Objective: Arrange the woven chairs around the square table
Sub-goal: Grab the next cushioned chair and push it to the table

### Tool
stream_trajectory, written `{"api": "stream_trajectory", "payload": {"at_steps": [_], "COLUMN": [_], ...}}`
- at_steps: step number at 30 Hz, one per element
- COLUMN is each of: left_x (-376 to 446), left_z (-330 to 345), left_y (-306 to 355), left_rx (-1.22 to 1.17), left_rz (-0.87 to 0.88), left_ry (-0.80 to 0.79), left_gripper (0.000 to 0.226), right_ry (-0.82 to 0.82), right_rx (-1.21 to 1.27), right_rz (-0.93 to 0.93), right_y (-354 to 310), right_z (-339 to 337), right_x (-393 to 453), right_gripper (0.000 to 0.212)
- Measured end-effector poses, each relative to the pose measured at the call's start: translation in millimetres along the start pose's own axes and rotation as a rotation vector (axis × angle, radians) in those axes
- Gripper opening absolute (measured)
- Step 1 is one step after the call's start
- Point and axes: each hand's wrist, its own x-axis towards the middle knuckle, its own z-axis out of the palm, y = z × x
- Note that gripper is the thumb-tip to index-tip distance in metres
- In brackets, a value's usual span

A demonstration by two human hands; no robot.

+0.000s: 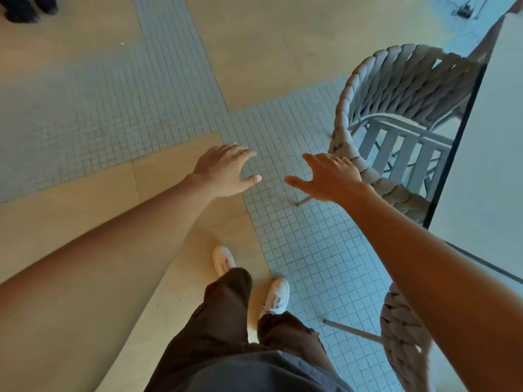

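Note:
A grey woven chair (396,89) with a slatted seat stands at the right, tucked partly under the white square table (492,154), whose dark edge cuts across it. My right hand (329,176) hovers open, fingers spread, just left of the chair's braided rim; I cannot tell whether the fingertips touch it. Over the floor, left of the chair, my left hand (225,172) is open and holds nothing. A second woven chair (404,335) shows at the bottom right, partly hidden by my right forearm.
The floor mixes beige slabs with bands of small pale tiles (297,236). My legs and white shoes (276,297) stand at the bottom centre. Someone's dark shoes (28,8) are at the top left corner. Thin metal legs (464,8) show at the top right.

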Motion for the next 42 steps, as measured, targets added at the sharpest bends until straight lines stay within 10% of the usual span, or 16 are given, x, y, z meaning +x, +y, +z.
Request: {"api": "stream_trajectory", "payload": {"at_steps": [23, 42], "left_x": [265, 550], "left_z": [-85, -164], "left_y": [-193, -186], "left_rx": [0.080, 0.141], "left_rz": [0.261, 0.397], "left_ry": [-0.081, -0.126], "left_gripper": [0.077, 0.076], "right_ry": [-0.004, 0.051], "right_rx": [0.113, 0.185], "right_rz": [0.244, 0.405], "right_y": [-46, 100], "right_z": [-111, -213], "right_x": [256, 429], "right_gripper": [0.100, 0.101]}}
